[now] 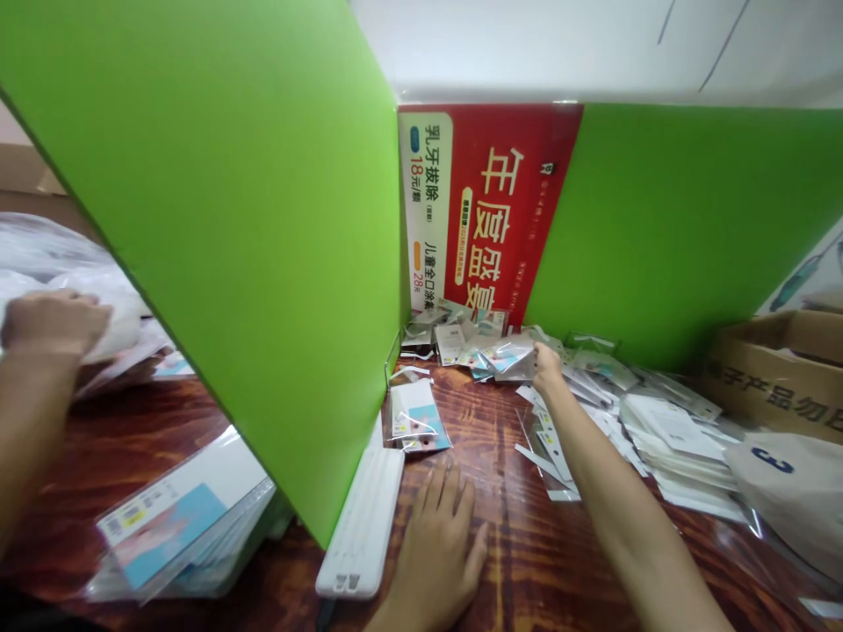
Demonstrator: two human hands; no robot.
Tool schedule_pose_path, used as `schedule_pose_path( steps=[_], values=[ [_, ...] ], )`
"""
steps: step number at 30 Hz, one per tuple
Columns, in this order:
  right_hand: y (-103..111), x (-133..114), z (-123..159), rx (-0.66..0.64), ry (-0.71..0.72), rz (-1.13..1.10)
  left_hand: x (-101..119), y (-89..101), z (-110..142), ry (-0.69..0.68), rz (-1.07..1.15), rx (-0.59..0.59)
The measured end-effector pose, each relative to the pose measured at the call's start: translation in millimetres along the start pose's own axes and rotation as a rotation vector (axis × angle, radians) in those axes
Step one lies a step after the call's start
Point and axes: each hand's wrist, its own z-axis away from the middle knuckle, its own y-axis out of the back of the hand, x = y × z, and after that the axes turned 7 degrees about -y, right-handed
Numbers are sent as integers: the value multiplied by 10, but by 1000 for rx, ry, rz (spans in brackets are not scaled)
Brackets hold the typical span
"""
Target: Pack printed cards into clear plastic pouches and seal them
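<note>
My right hand [546,364] reaches forward to the heap of small clear packets [593,377] at the back of the wooden table [487,518]. Its fingers are closed on one clear packet [507,355] with a printed card inside. My left hand [431,549] lies flat on the table near the front edge, fingers stretched out and holding nothing. It rests just right of a long white plastic piece [362,527]. A single packet [418,417] lies on the table a little beyond the left hand.
A green divider board [230,219] stands on the left, another [672,228] on the right, with a red poster [500,211] between. Beyond the left board, another person's hand [53,320] rests on white bags, near stacked packets [171,518]. A cardboard box [777,377] and white bag [783,491] sit right.
</note>
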Motion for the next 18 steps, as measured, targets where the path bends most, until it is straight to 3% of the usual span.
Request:
schedule_pose_path(
  steps=[4,8,13,18],
  values=[
    [-33,-225,194,-73,-25,-3,-9,-7,-1,21,60,-11],
    [104,-475,673,-236,44,24,-34,21,-16,47,164,24],
    [658,-632,1648,-468,99,137,77,245,-15,113,367,117],
    [1355,-589,2783,-713,181,250,533,763,10,259,659,217]
  ],
)
